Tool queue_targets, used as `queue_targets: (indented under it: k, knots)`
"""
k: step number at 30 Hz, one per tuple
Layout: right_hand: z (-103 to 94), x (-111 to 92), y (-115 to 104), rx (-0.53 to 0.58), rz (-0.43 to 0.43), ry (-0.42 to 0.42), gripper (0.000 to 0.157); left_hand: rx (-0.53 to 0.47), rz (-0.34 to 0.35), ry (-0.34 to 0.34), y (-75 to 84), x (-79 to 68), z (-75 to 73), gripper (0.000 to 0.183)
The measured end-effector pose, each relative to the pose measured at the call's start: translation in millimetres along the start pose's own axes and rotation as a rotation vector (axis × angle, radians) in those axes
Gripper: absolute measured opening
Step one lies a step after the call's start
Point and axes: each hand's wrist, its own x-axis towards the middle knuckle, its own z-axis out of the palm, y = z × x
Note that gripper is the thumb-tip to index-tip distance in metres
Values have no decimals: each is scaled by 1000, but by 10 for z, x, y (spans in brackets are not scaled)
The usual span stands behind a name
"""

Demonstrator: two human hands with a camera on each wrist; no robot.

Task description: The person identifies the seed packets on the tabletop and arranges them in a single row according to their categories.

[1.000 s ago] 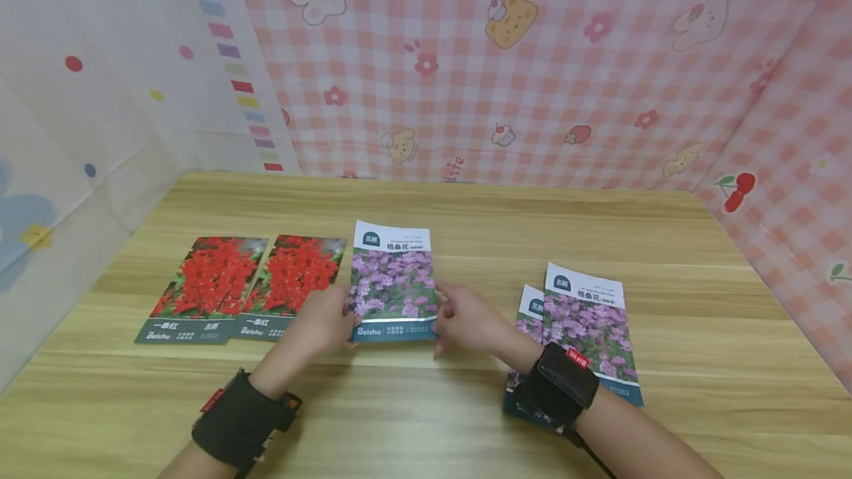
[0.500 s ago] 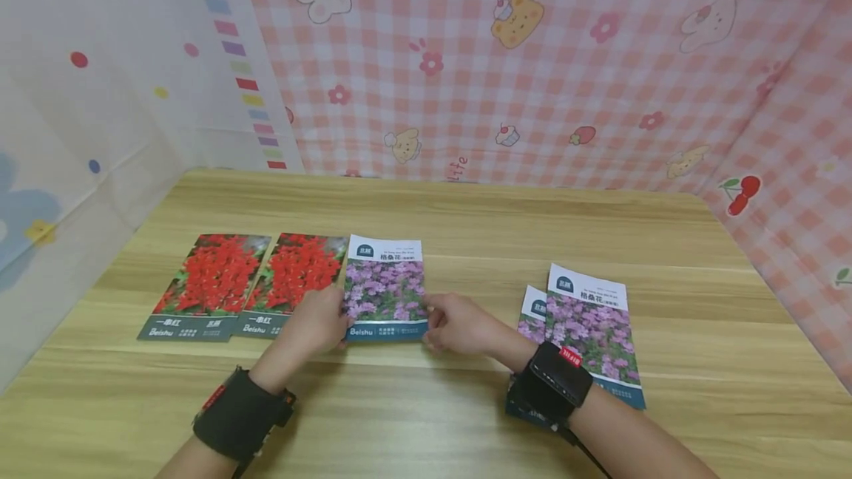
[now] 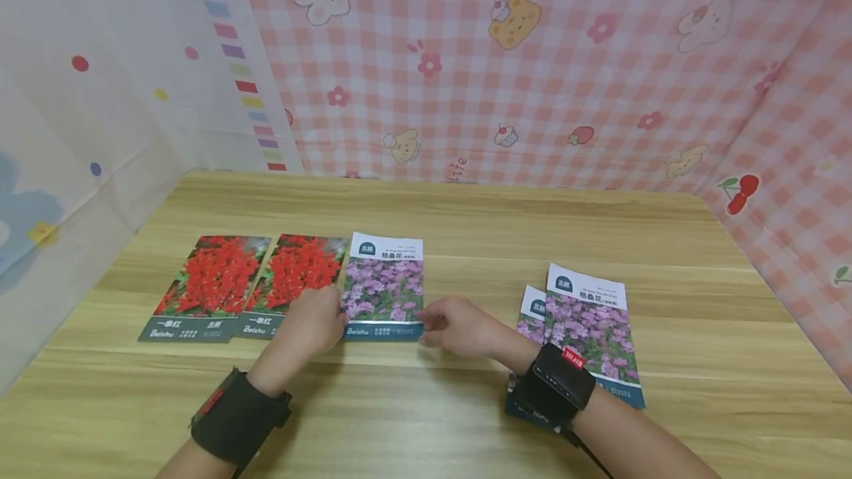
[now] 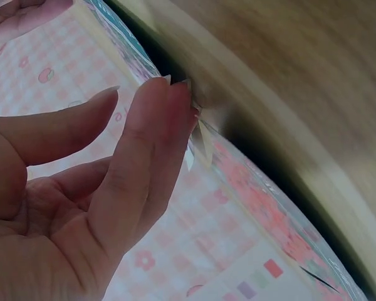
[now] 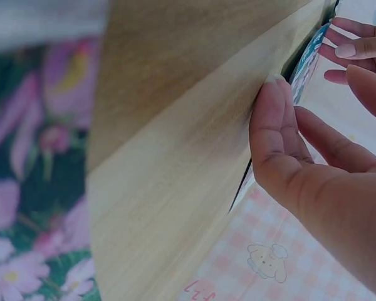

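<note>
A flower seed packet with purple blooms lies on the table between both hands. At its left edge is my left hand, which also covers the lower corner of a red-flower seed packet. In the left wrist view the thumb of the left hand stands apart from the straight fingers, with fingertips down at the packet edges. My right hand is at the purple packet's right edge. The right wrist view has the right hand's fingertips low at that packet, thumb held away.
Another red-flower packet lies at far left, beside the first. On the right, a purple-flower packet overlaps a second one, partly under my right wrist strap. Patterned cloth hangs behind the wooden table.
The purple packet, held between both hands a second ago, has come down and left to lie beside the red ones. My fingers have loosened from its edges.
</note>
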Motion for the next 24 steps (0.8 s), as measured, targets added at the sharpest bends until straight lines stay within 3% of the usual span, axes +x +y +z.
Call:
queue_targets:
  k: [24]
  knots:
    - [22, -12, -15, -5, -44, -39, 33, 53, 22, 18, -11, -67, -41, 10]
